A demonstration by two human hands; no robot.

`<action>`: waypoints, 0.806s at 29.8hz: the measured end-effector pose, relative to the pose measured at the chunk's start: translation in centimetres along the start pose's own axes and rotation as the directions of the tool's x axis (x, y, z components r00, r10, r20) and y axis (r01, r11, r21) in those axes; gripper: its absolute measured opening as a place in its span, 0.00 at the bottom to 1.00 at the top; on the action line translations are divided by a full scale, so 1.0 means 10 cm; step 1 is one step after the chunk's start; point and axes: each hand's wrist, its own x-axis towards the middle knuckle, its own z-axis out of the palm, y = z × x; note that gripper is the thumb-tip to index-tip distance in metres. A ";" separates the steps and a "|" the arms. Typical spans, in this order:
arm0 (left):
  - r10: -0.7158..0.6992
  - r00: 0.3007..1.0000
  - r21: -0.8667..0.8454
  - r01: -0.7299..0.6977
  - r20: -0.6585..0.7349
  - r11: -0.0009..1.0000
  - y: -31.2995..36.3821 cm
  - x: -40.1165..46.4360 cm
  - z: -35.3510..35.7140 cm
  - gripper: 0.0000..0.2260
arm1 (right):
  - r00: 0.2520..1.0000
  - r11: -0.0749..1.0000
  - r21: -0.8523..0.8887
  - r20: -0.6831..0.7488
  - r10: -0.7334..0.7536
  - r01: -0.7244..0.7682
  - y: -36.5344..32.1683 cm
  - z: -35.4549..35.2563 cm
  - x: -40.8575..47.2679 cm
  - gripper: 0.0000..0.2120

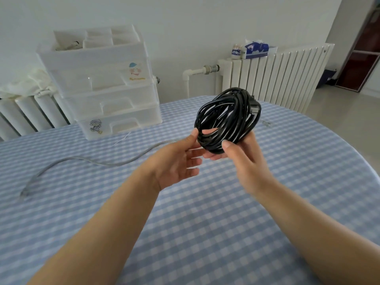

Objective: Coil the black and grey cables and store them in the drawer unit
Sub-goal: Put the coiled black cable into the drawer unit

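The black cable [227,118] is wound into a thick coil and held up above the table. My right hand [244,159] grips the coil's lower edge, thumb on the near side and fingers behind. My left hand [177,161] touches the coil's left edge with its thumb tip while its other fingers stay straight and spread. The grey cable [92,161] lies uncoiled in a long curve across the left of the table, its plug near the left edge. The translucent white drawer unit [107,85] stands at the table's far left with its drawers closed.
A blue-and-white checked cloth covers the table [205,223]. White radiators [277,75] line the wall behind, with a tissue pack [257,50] on top of the right one. A small clear plug [267,124] lies on the cloth behind the coil.
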 end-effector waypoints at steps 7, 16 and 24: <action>0.112 0.993 -0.251 -0.118 -0.037 0.961 -0.11 0.10 -0.02 0.17 | 0.956 0.966 0.024 0.151 0.251 -0.258 0.13 -0.05 0.08 0.21; 0.343 0.857 0.011 -0.367 -0.385 0.930 -0.17 0.16 -0.06 0.14 | 0.902 0.887 0.172 0.021 0.431 -0.428 0.25 0.22 0.17 0.16; 0.391 0.757 0.258 -0.296 -0.524 0.920 -0.13 0.25 -0.29 0.17 | 0.720 0.700 0.434 -0.152 0.677 -0.567 0.51 0.55 0.59 0.10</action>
